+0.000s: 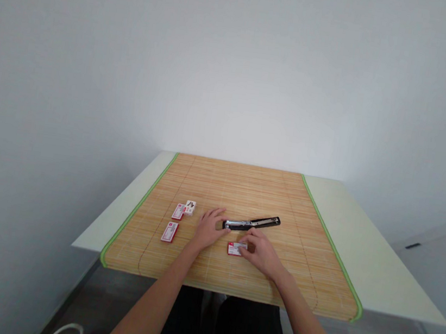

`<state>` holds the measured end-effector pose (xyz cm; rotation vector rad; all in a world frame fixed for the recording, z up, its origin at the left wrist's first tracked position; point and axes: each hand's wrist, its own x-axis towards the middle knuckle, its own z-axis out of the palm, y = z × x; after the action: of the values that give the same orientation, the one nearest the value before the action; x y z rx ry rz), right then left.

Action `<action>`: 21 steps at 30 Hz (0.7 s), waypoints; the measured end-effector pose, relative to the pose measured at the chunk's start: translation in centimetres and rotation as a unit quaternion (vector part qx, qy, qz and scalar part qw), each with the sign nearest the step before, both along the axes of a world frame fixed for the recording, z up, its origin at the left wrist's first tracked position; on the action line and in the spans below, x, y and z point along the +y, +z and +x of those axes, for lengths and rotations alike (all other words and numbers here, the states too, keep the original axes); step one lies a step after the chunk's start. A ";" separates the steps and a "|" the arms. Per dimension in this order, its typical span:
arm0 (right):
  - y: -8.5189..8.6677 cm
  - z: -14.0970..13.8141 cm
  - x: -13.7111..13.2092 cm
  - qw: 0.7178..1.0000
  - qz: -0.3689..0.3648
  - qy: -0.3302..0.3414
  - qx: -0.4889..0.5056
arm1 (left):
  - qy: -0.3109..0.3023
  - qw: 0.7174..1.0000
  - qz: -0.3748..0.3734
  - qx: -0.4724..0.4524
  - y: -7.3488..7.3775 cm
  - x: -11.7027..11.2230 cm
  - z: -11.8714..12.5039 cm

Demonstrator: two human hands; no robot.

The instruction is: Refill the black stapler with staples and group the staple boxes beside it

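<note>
A black stapler (252, 223), folded out flat, lies on the bamboo mat (244, 192) in front of me. My left hand (209, 228) rests flat on the mat, fingers spread, its thumb touching the stapler's near left end. My right hand (261, 251) pinches a small red and white staple box (233, 249) that lies on the mat just below the stapler.
Three more small red and white boxes sit to the left: one (170, 232) nearest, one (178, 211) behind it, one (190, 207) beside that. The mat covers a pale table (362, 234) set against a white wall. A white cable (65, 330) lies on the floor.
</note>
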<state>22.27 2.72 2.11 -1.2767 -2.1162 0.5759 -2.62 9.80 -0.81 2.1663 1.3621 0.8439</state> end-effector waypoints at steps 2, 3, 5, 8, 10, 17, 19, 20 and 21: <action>0.2 -0.2 0.3 1.000 0.019 -0.002 0.007 | -0.012 1.000 0.001 0.000 0.0 -0.2 -0.2; 0.4 -0.4 0.5 0.999 0.031 -0.006 0.011 | -0.018 1.000 0.001 0.000 0.0 -0.3 -0.3; 0.7 -0.7 1.0 0.998 0.055 -0.016 0.015 | -0.027 1.000 0.000 0.001 -0.1 -0.6 -0.4; 1.2 -1.1 2.0 0.996 0.085 -0.035 0.009 | -0.034 0.999 -0.004 0.005 -0.1 -0.9 -0.4; 1.3 -1.2 2.7 0.995 0.093 -0.040 -0.005 | -0.037 0.999 -0.006 0.007 -0.1 -1.1 -0.4; 1.2 -0.9 4.3 0.994 0.098 -0.006 -0.057 | -0.041 0.999 -0.016 0.008 -0.1 -1.3 -0.4; 1.1 -0.8 4.4 0.993 0.098 -0.002 -0.069 | -0.039 0.999 -0.013 0.006 -0.2 -1.3 -0.4; 1.1 -0.7 4.4 0.993 0.097 -0.003 -0.074 | -0.040 0.999 -0.011 0.005 -0.3 -1.2 -0.4; 1.1 -0.7 4.3 0.992 0.096 -0.005 -0.079 | -0.041 0.999 -0.009 0.006 -0.3 -1.2 -0.4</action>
<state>21.59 7.06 3.16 -1.2583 -2.2315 0.2667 -3.00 8.56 -1.07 2.2001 1.2724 0.7860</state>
